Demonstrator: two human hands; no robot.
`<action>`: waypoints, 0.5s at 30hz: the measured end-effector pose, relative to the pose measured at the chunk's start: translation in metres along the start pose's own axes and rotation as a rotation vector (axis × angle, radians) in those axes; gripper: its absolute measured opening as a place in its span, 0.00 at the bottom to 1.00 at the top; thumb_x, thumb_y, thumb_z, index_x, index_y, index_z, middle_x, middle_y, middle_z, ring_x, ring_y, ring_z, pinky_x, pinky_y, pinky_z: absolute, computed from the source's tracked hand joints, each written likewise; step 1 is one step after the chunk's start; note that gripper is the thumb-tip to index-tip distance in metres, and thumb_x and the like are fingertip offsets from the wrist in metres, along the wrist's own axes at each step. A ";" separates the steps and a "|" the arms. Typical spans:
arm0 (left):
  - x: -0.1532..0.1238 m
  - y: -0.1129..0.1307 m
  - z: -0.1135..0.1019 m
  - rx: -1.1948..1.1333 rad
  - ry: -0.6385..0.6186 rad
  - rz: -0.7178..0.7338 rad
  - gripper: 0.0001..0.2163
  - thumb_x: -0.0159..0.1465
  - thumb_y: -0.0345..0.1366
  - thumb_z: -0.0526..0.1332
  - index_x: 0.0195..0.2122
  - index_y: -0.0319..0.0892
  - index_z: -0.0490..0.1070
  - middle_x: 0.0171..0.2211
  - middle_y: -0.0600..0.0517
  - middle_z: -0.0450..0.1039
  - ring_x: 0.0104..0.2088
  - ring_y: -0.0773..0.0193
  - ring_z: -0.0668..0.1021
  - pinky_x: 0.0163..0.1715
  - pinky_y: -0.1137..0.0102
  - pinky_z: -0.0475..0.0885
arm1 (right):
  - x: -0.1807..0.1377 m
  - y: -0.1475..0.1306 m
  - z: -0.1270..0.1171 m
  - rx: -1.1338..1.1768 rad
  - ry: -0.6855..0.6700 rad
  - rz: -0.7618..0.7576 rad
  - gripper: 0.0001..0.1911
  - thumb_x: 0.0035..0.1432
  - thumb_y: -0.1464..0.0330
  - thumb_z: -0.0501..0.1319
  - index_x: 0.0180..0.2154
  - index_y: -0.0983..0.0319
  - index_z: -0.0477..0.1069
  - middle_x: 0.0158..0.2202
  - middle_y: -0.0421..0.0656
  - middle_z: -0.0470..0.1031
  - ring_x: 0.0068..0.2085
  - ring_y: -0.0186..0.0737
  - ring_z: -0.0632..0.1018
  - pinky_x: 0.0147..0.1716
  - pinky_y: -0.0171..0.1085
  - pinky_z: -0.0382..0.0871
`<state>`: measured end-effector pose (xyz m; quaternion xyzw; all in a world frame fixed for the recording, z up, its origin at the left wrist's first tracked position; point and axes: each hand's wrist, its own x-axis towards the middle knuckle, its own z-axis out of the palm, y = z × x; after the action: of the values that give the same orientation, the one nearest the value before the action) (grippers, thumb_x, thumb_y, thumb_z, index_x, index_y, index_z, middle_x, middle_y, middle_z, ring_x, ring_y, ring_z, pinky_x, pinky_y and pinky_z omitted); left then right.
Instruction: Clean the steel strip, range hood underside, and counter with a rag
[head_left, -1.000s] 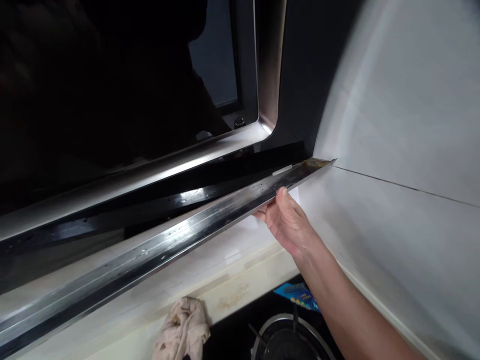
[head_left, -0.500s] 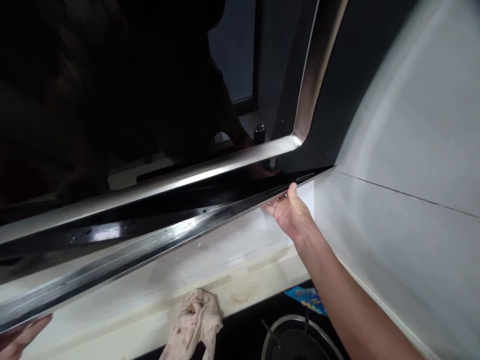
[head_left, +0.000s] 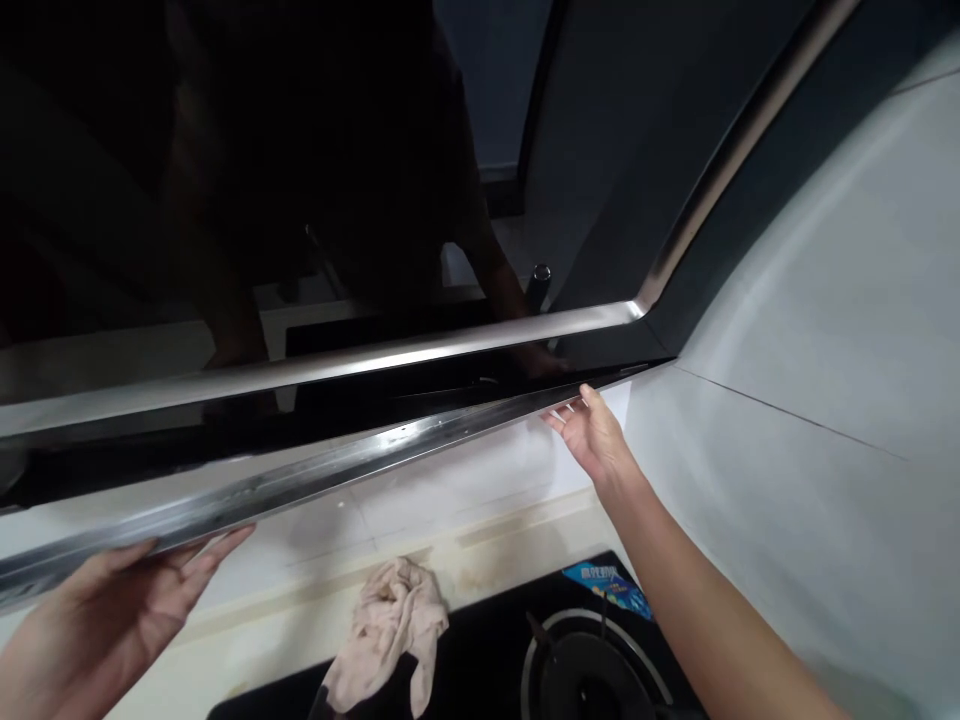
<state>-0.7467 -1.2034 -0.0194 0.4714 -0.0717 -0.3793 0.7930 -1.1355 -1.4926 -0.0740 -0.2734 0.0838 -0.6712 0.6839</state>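
Note:
A long shiny metal strip (head_left: pixel 337 470) runs along the bottom edge of a black glass range hood (head_left: pixel 262 200). My right hand (head_left: pixel 592 435) is under the strip's right end, thumb on its front edge and fingers beneath it. My left hand (head_left: pixel 112 610) is under the left end, palm up, with its fingers stretched flat against the underside.
Below lie a crumpled beige cloth (head_left: pixel 390 630) on the counter edge, a black gas hob with a burner ring (head_left: pixel 592 670) and a blue label (head_left: pixel 604 585). White tiled walls (head_left: pixel 810 400) close in at the right and behind.
The strip's right end has risen up against the hood's bottom edge. My left hand has come into view under the left end. The view has tilted and shifted left.

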 end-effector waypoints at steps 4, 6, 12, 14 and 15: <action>0.016 -0.008 -0.001 0.104 -0.150 0.032 0.11 0.63 0.24 0.52 0.37 0.39 0.73 0.46 0.46 0.83 0.51 0.50 0.83 0.41 0.65 0.84 | 0.001 0.001 0.002 -0.057 -0.026 -0.020 0.19 0.43 0.66 0.74 0.30 0.58 0.64 0.28 0.34 0.74 0.33 0.39 0.79 0.39 0.43 0.79; 0.026 -0.013 -0.004 0.076 -0.224 0.027 0.10 0.63 0.22 0.52 0.31 0.40 0.70 0.47 0.49 0.83 0.52 0.49 0.82 0.43 0.63 0.84 | 0.003 -0.002 0.002 -0.096 -0.028 -0.020 0.18 0.42 0.66 0.73 0.29 0.58 0.64 0.27 0.34 0.74 0.33 0.39 0.79 0.39 0.43 0.79; -0.007 -0.016 0.002 -0.126 -0.312 -0.083 0.06 0.63 0.29 0.62 0.29 0.40 0.73 0.36 0.47 0.83 0.45 0.53 0.84 0.42 0.62 0.84 | -0.012 -0.005 0.003 -0.155 0.151 0.112 0.04 0.53 0.67 0.63 0.26 0.56 0.72 0.35 0.44 0.80 0.39 0.44 0.82 0.44 0.54 0.78; -0.020 -0.013 0.003 -0.121 -0.348 -0.050 0.09 0.66 0.38 0.65 0.44 0.38 0.75 0.45 0.46 0.80 0.47 0.56 0.82 0.45 0.58 0.82 | -0.017 0.004 0.005 -0.105 0.166 0.130 0.15 0.57 0.69 0.54 0.21 0.56 0.72 0.40 0.50 0.81 0.48 0.48 0.82 0.47 0.62 0.71; -0.023 -0.012 0.003 -0.115 -0.337 -0.029 0.14 0.67 0.41 0.65 0.49 0.39 0.74 0.48 0.45 0.77 0.47 0.57 0.81 0.46 0.57 0.81 | -0.019 0.011 0.007 -0.046 0.159 0.154 0.18 0.58 0.69 0.53 0.18 0.55 0.71 0.42 0.50 0.81 0.52 0.48 0.80 0.49 0.66 0.67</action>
<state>-0.7707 -1.1929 -0.0218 0.3561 -0.1749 -0.4679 0.7897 -1.1239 -1.4729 -0.0779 -0.2274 0.1739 -0.6340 0.7184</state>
